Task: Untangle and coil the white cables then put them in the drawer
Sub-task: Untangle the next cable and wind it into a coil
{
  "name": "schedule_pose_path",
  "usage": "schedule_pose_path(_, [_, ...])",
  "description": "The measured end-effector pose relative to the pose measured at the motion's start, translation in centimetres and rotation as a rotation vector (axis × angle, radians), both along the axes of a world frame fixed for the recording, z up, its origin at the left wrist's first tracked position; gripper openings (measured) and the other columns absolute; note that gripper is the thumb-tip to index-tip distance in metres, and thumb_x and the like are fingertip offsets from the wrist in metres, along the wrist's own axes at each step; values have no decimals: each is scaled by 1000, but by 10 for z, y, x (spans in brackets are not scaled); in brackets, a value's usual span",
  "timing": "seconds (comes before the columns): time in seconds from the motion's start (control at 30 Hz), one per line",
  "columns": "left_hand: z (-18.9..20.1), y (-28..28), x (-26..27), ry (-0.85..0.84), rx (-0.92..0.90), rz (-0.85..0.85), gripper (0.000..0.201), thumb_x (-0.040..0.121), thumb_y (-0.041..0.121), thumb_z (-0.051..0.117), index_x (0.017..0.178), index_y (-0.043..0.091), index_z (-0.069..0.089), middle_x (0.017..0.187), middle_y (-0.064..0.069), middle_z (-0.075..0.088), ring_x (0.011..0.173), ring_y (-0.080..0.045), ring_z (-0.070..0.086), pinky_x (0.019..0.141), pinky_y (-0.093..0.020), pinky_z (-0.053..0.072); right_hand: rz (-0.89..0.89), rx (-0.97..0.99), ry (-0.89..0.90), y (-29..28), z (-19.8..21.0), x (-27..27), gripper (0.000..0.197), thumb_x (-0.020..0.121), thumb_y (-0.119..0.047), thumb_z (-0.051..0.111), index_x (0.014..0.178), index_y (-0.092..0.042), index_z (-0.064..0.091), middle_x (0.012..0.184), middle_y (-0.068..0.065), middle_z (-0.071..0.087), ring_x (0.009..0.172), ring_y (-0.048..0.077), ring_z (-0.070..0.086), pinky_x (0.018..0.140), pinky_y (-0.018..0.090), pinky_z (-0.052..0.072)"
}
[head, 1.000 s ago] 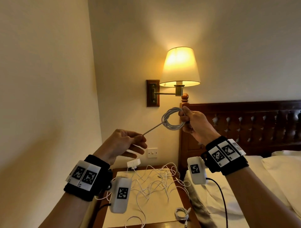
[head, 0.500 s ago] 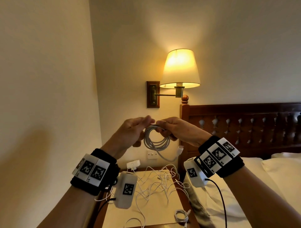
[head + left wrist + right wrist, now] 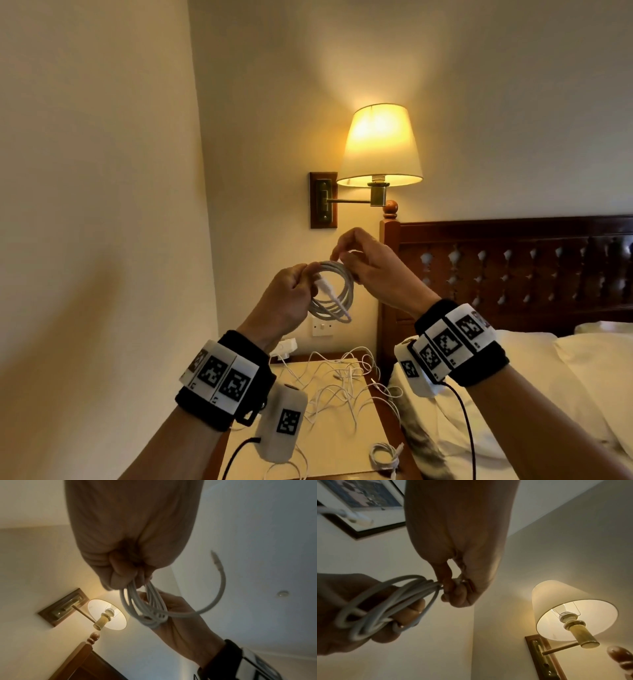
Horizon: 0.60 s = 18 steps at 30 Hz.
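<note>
White coiled cable (image 3: 334,295) in the grip of both left hand (image 3: 286,301) and right hand (image 3: 380,274), fingers curled round its loops.

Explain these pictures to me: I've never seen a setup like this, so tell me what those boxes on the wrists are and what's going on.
No robot here: a person wears a camera on the head and one on each wrist. The head view looks down at both hands; the other two look along each hand.

The left hand and right hand both grip one coiled white cable, held up in the air.

Below, on the bedside table, lie a loose tangle of white cables and a small coiled cable. No drawer is visible.
</note>
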State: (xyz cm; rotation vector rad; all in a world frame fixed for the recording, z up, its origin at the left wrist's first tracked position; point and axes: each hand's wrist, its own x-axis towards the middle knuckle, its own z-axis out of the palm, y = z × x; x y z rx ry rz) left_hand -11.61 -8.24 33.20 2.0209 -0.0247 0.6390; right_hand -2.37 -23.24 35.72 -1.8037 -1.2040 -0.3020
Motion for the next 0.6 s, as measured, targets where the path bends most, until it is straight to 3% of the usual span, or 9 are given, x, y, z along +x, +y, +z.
schedule_pose_path(0.07, [-3,6,5,-89,-50,16,28,102,23,40,80,17,55,70,-3,49,63,-15,45,55,-26,37,-28,55,-116,-5,-9,-6,33,92,3,54,114,-21,56,131,-4,53,120,6,52,93,30,49])
schedule_pose_path(0.13, [-3,11,9,-134,-147,45,33,103,26,38,75,15,51,64,-3,46,56,-15,42,53,-26,36,-9,85,-177,-13,-18,-21,44,80,4,60,111,-28,64,143,-15,42,138,3,33,108,29,35])
schedule_pose_path(0.2, [-4,10,12,-161,-248,54,35,103,29,37,73,15,49,61,-2,42,54,-14,39,52,-26,33,72,63,-236,-17,-27,-38,35,77,-11,63,106,-29,70,145,-16,40,139,4,28,108,27,30])
schedule_pose_path(0.27, [-6,8,14,-180,-283,67,35,103,30,37,75,13,49,63,-2,42,56,-14,40,53,-25,35,83,57,-337,-15,-33,-49,23,82,-26,67,103,-30,73,139,-13,48,131,11,38,101,30,39])
schedule_pose_path(0.33, [-7,5,12,-191,-340,49,33,103,31,36,81,12,52,67,-1,43,59,-12,41,52,-22,36,70,151,-370,-13,-37,-48,20,83,-27,68,102,-29,73,122,-10,60,115,15,52,90,32,49])
schedule_pose_path(0.5, [-2,2,5,-133,-645,-35,33,104,32,37,105,13,64,70,1,39,57,-9,34,43,-20,28,185,530,103,-15,-45,-47,23,78,-18,68,101,-19,73,92,1,73,81,18,69,73,27,57])
schedule_pose_path(0.6, [-1,-3,3,-115,-729,-40,32,103,31,38,106,19,68,66,3,39,56,-8,33,43,-21,26,143,710,485,-14,-50,-42,38,74,-19,66,110,-8,61,81,9,73,71,20,70,67,27,59])
